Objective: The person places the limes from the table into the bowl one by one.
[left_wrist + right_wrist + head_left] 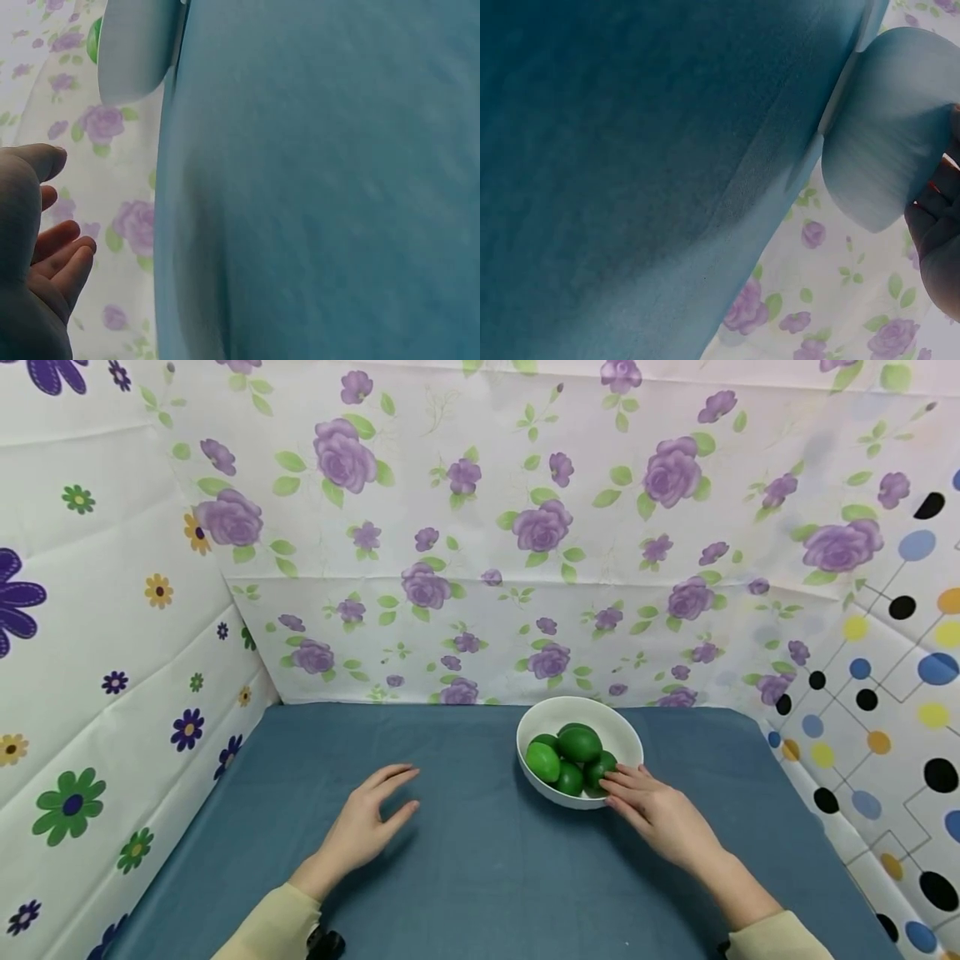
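A white bowl [622, 731] stands on the blue cloth, right of the middle, with several green fruits in it. A large dark green fruit [580, 743] lies on top, and a brighter lime-like one [542, 762] sits at the left. My right hand [663, 814] reaches over the bowl's front right rim. Its fingers extend nearly straight by the rightmost fruit [600, 768], with the thumb lower, at the outer wall. In the right wrist view, this hand [941, 232] overlaps the bowl's side [889, 127]. My left hand [362, 827] hovers left of the bowl, fingers and thumb spread apart, holding nothing.
Blue cloth [480, 877] covers the table. A flowered sheet [450, 527] rises behind its back edge. Side sheets, one with daisies [112, 610] at left and one with coloured dots [892, 710] at right, border the table.
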Demonstrator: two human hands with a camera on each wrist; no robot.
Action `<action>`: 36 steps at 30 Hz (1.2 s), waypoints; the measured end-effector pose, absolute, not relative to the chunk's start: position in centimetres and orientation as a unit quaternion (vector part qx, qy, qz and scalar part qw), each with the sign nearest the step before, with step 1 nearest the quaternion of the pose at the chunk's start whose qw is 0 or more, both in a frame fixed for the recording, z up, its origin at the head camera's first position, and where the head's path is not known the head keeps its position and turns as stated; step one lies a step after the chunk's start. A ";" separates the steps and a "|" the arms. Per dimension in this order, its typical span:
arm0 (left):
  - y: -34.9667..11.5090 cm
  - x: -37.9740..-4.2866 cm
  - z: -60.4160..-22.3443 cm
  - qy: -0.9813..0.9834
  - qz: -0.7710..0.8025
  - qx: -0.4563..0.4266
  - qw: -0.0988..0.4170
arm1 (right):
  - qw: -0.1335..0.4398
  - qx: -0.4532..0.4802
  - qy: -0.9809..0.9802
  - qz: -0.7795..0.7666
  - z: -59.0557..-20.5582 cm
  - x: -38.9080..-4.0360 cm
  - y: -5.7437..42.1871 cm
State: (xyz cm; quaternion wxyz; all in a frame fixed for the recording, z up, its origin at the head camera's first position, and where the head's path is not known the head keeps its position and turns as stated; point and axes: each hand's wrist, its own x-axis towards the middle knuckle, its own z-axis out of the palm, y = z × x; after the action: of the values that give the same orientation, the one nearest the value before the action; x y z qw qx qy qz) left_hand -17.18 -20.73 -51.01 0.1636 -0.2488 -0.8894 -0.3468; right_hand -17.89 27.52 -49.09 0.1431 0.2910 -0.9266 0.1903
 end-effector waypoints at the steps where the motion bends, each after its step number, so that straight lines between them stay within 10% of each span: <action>1: -20.9 -17.1 -51.1 -0.891 -0.345 -0.246 0.164 | 0.144 0.291 -0.928 0.184 -49.1 -17.7 27.5; 23: -23.8 -16.8 -49.4 -0.891 -0.325 -0.238 0.212 | 0.191 0.320 -0.912 0.171 -49.2 -16.3 28.3; 36: -30.7 -16.7 -47.2 -0.954 -0.254 -0.159 0.002 | 0.158 0.260 -0.935 0.183 -48.2 -15.5 31.0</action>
State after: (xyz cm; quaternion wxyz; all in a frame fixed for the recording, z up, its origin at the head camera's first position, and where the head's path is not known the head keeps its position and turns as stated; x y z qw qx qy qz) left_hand -16.70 -30.69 -47.18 0.0021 -0.1588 -0.9542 -0.2536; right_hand -15.49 30.99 -48.22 0.1582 0.2603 -0.9348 0.1829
